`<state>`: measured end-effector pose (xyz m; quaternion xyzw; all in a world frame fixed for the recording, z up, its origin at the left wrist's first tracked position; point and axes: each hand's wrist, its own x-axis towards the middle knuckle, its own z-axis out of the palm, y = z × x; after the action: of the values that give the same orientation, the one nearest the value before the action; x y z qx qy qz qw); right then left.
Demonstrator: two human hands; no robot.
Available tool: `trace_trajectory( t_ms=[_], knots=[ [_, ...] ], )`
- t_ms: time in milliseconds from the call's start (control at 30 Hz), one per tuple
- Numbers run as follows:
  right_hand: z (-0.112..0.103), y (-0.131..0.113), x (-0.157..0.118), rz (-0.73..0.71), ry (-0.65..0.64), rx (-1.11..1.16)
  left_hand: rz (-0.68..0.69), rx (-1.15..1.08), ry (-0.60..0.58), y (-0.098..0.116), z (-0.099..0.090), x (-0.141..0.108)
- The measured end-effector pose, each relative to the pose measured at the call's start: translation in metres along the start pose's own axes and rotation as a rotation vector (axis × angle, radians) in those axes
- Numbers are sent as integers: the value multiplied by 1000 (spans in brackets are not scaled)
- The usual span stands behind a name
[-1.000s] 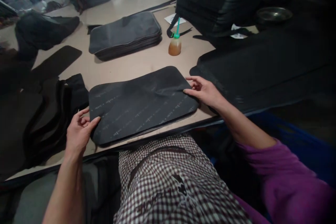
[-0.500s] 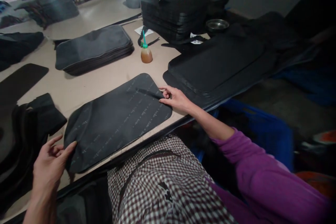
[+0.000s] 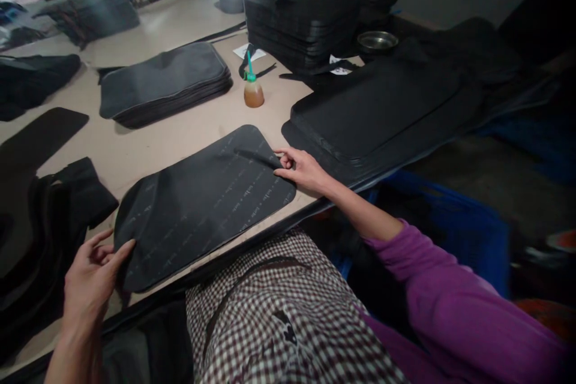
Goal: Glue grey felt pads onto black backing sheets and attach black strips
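I log 2 hands at the printed black sheet on the beige table: left hand open at its edge, right hand curled beside a crease, grip unclear. Risk: uneven tension could drag the sheet and deepen the crease.

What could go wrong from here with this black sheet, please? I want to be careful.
The black printed sheet lies close to the near edge of the table, so it might slide off. The ridge beside the right hand could stay as a crease. The glue-like amber bottle might tip if bumped.
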<state>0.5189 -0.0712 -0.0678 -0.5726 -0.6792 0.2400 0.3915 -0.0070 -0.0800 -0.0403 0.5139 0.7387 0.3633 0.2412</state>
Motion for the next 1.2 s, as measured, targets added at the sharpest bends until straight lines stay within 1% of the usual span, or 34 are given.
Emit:
trace_trajectory(
  t_ms=[133, 200, 267, 400, 600, 700, 967, 1200],
  knots=[
    [1, -1, -4, -11, -20, -19, -16, -51, -66, 8, -1, -8],
    [3, 1, -7, -26, -5, -55, 28, -41, -84, 14, 0, -13],
    [6, 8, -8, -46, 14, -108, 82, -30, -88, 16, 1, -14],
    [11, 26, -4, -22, 14, -157, 152, -24, -75, 9, 1, -7],
    [9, 30, -8, 21, 29, -257, 203, -38, -66, 2, 1, -13],
    [9, 31, -8, 45, 29, -272, 210, -14, -71, 2, 0, -16],
    [10, 24, -9, 29, 57, -280, 187, -22, -86, -4, 0, -19],
    [11, 24, -8, 22, 61, -269, 182, -5, -83, -5, -1, -18]
  ],
)
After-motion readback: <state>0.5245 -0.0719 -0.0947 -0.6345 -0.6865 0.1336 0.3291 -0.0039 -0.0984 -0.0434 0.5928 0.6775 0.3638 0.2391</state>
